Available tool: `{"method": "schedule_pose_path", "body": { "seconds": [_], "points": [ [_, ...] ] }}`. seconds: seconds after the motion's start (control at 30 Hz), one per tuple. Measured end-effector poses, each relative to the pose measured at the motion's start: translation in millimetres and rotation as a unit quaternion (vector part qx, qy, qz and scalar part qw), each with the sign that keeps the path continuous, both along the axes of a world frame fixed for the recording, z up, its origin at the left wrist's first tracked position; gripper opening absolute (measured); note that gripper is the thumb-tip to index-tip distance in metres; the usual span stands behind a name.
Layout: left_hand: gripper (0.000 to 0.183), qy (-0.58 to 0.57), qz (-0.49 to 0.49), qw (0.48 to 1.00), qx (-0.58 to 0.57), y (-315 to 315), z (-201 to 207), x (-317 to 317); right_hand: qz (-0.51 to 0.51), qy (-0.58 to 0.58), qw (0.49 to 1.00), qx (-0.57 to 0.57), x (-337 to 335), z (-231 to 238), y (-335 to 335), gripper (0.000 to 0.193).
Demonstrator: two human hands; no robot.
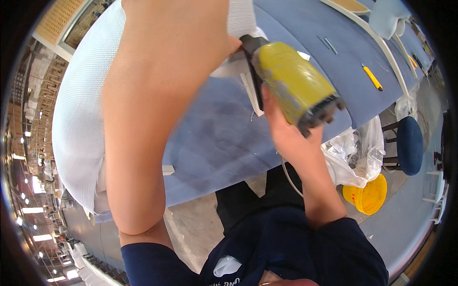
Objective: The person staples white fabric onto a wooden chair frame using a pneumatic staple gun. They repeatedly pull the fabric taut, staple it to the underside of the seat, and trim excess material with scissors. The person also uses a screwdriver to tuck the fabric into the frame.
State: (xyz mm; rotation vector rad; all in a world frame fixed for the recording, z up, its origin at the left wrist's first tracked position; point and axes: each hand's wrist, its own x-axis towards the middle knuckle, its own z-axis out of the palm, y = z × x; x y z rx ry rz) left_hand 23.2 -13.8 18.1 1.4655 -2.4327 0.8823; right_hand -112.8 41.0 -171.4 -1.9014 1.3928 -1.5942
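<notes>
My right hand [290,131] is wrapped round a yellow and black staple gun [296,78], smeared by motion. A thin hose runs down beside my right wrist. The tool's black nose reaches pale woven fabric near the top middle. My left hand [210,33] is over that same fabric, with one fingertip close to the nose. Its other fingers are hidden or out of the picture. Light grey mesh fabric covers a rounded padded chair piece [78,114] at the left, partly behind my left forearm. A white wooden leg [250,90] shows beneath the tool.
The blue-covered table [214,138] carries a yellow utility knife [372,78] and two thin rods [328,45] at right. A white curved frame [381,43] rests at the far right. Beside the table are clear plastic bags [358,157], a yellow bucket [371,195] and a blue-seated stool [409,146].
</notes>
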Motion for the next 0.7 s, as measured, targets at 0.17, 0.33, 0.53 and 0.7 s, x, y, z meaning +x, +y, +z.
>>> {"method": "schedule_pose_path", "body": {
  "seconds": [0.17, 0.33, 0.53, 0.7],
  "points": [
    [0.063, -0.011, -0.03, 0.999, -0.033, -7.6, -0.4, -3.5, 0.04, -0.147, 0.988, 0.038, 3.1, -0.9, -5.6, 0.023],
    [0.075, -0.013, -0.02, 0.994, 0.111, -11.4, 47.0, 3.5, 0.024, -0.21, 0.976, -0.058, -0.8, -4.1, 1.0, 0.029],
    [0.092, -0.009, 0.035, 0.959, 0.282, -35.1, 100.7, 11.5, 0.052, -0.332, 0.941, 0.033, -13.1, -4.5, 12.6, 0.031],
    [0.104, 0.007, -0.005, 0.924, 0.382, -46.1, 82.9, -1.8, 0.058, -0.32, 0.945, -0.021, -17.8, -1.4, 12.1, 0.034]
  ]
}}
